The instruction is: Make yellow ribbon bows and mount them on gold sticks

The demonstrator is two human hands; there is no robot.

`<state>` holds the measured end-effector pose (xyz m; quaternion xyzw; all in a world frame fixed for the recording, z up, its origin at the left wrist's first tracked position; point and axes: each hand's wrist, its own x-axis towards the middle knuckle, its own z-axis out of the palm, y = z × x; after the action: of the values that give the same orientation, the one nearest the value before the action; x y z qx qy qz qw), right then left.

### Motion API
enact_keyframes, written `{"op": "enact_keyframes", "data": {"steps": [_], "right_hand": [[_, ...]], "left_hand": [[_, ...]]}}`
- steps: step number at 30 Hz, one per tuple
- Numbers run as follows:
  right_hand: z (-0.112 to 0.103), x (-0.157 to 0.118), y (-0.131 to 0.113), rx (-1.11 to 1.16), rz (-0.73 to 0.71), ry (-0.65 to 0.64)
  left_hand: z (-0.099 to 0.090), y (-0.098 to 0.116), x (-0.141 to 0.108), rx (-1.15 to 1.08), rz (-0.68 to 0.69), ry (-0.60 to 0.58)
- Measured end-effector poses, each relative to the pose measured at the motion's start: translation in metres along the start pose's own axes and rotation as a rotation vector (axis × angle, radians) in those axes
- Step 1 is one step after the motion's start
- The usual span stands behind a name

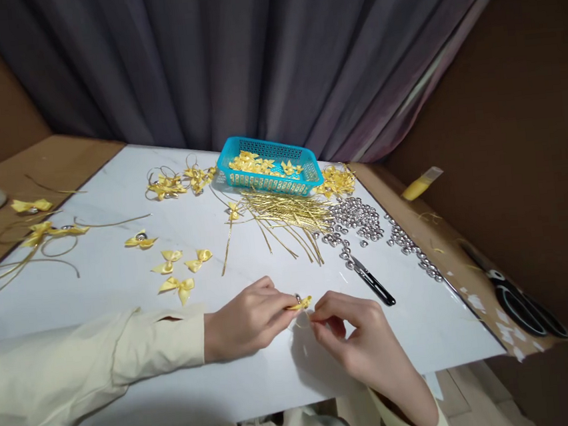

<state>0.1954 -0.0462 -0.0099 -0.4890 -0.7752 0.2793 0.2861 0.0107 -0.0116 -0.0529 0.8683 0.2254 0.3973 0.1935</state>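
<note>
Low over the front of the white board, my left hand (251, 315) pinches a small yellow ribbon bow (303, 303) with a silvery bead at its centre. Close beside it, my right hand (353, 330) has thumb and forefinger closed on a thin gold cord (302, 324) that loops below the bow. The cord's far end is too fine to follow. Three plain yellow bows (177, 287) lie left of my hands, and a bow with a bead (140, 239) sits just behind them.
A blue basket (303, 154) holds yellow bows. Before it lie gold cords (284, 211), with silvery beads (359, 216) to the right. Black thread snips (373, 281) rest among the beads' near side. Large scissors (521, 307) and a yellow tube (417, 188) are on the right edge.
</note>
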Motion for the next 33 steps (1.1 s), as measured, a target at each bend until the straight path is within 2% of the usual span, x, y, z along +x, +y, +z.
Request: {"op": "enact_keyframes", "data": {"steps": [5,7,10,13,16,19,21,24,27,30,33], "right_hand": [[0.002,0.005,-0.002,0.153,0.044,0.004],[0.002,0.007,-0.001,0.315,0.127,0.036],[0.002,0.009,0.001,0.663,0.296,0.043],[0.006,0.010,0.005,0.990,0.440,-0.059],[0.013,0.010,0.008,1.110,0.492,-0.154],[0.020,0.007,0.008,0.951,0.416,-0.029],[0.025,0.005,0.007,0.697,0.305,0.087],[0.034,0.001,0.006,0.343,0.149,0.168],[0.044,-0.001,0.006,0.223,0.098,0.234],[0.050,-0.002,0.008,0.200,0.123,0.311],[0.051,-0.002,0.008,0.184,0.096,0.295]], "left_hand": [[0.000,0.001,-0.001,-0.030,-0.203,0.023],[0.000,0.001,-0.001,-0.022,-0.265,0.049],[0.001,0.001,0.001,-0.027,-0.288,0.073],[0.001,0.002,0.002,-0.063,-0.337,0.069],[-0.002,0.003,0.006,-0.125,-0.467,0.042],[-0.007,0.005,0.010,-0.263,-0.631,0.031],[-0.010,0.007,0.012,-0.371,-0.709,0.033],[-0.012,0.009,0.014,-0.422,-0.744,0.037],[-0.012,0.008,0.012,-0.339,-0.707,0.048],[-0.011,0.007,0.010,-0.187,-0.621,0.047],[-0.010,0.005,0.007,-0.082,-0.522,0.050]]}}
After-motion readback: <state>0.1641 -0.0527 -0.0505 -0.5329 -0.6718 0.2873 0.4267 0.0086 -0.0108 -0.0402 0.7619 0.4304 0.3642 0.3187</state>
